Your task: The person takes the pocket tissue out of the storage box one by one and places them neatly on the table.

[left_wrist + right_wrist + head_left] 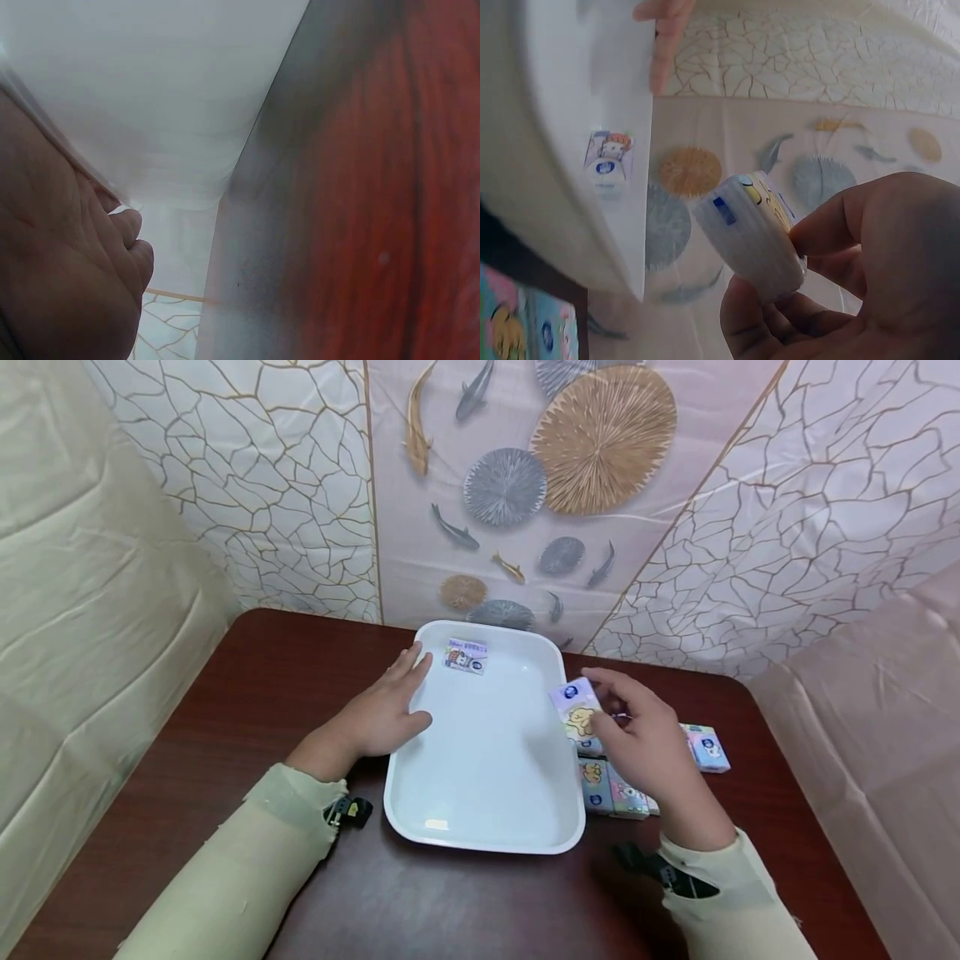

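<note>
A white tray [487,743] lies on the table, with a small cartoon-printed tissue pack [465,657] flat inside its far left corner. My left hand [378,714] rests on the tray's left rim, fingers stretched out and thumb over the inside. In the left wrist view its palm [67,232] lies against the tray's outer wall [172,97]. Above the right rim, my right hand [645,739] pinches a lilac tissue pack [576,706] with a yellow cartoon figure. The right wrist view shows this pack [750,240] tilted between thumb and fingers, its translucent side facing the camera.
More tissue packs [626,797] lie beside the tray's right edge, partly hidden under my right hand. Another pack [707,748] sits farther right. The dark red-brown table [225,735] ends at a patterned cloth backdrop [480,527] behind the tray.
</note>
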{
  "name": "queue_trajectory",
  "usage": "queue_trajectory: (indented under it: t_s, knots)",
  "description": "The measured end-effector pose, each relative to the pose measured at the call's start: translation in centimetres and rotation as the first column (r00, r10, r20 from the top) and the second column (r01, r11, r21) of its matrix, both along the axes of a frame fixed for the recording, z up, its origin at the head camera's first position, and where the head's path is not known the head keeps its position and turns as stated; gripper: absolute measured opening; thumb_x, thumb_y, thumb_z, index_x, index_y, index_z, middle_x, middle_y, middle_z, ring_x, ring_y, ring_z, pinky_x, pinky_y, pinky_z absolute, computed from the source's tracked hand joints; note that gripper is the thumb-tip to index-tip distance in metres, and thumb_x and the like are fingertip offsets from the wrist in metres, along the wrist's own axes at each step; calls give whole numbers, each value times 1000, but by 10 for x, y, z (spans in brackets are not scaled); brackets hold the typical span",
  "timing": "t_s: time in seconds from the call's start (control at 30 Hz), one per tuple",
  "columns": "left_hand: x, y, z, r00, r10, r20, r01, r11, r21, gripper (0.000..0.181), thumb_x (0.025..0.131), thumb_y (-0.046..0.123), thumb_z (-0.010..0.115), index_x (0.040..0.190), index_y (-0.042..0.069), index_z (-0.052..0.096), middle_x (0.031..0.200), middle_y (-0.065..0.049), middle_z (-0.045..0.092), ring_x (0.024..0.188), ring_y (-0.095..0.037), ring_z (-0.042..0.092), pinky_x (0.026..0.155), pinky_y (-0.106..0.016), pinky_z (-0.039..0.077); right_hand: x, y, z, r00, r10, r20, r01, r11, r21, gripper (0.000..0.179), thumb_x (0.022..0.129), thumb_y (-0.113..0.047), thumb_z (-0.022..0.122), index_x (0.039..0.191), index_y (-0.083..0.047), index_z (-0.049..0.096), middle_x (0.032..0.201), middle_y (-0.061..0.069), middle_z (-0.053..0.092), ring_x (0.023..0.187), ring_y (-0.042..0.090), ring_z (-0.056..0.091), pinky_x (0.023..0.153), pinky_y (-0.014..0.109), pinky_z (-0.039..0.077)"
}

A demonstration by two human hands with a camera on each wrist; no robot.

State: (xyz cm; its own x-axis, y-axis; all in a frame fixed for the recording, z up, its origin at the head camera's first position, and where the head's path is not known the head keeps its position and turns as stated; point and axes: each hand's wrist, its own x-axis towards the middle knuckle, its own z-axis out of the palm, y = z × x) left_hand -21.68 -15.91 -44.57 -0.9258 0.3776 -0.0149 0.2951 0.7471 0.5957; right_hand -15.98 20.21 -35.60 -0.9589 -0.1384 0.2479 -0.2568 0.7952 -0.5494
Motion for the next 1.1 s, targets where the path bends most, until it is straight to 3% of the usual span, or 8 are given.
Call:
queue_trajectory:
  t_s: [0.13,0.3,0.47,0.6,0.77,0.93,1.1]
  knots:
    - [0,1,1,1000,2,1,-2,1000,1,88,99,37,54,171,23,5,178,8,-13,166,-22,-7,129,-60,22,10,24,-3,1000,-26,7,26,1000,-12,55,99,-13,62,150,-30,58,117,5,69,95,19,60,74,28,55]
    - [-1,2,1,1000,5,7,-5,1000,-1,88,99,38,54,171,24,4,178,9,-13,166,-22,-7,129,-59,22,22,54,-9,995,-83,64,84,996,-27,53,102,-16,59,154,-29,55,124,10,65,97,24,61,69,30,53]
    - [-2,3,-2,1000,15,11,-15,1000,-3,89,99,38,54,171,25,4,177,11,-15,166,-21,-8,129,-60,22,32,82,-17,979,-168,112,174,983,-49,52,105,-19,54,155,-31,53,125,12,64,92,18,62,68,28,53]
    - [-2,2,-2,1000,23,15,-23,1000,-5,89,99,37,54,171,23,5,177,12,-15,165,-21,-8,129,-60,21,37,101,-24,959,-241,150,253,965,-70,52,105,-18,51,156,-29,53,127,14,61,86,10,65,66,25,55]
    - [0,2,0,1000,17,24,-17,1000,7,88,99,37,55,171,24,5,177,12,-14,165,-21,-9,129,-59,21,44,123,-39,928,-307,212,337,933,-125,53,106,-19,51,158,-25,50,131,13,57,92,13,61,69,24,58]
    - [0,2,3,1000,7,29,-7,1000,10,88,100,37,54,171,22,4,177,10,-15,166,-23,-8,129,-61,20,44,143,-55,917,-309,251,365,905,-219,50,107,-18,49,158,-15,49,124,10,55,94,16,59,73,25,60]
    - [1,1,3,1000,9,27,-9,1000,6,88,100,37,54,171,23,3,177,10,-15,166,-26,-6,128,-62,21,39,156,-67,904,-324,278,400,870,-288,38,108,-15,47,145,-7,50,116,9,54,88,14,62,71,27,60]
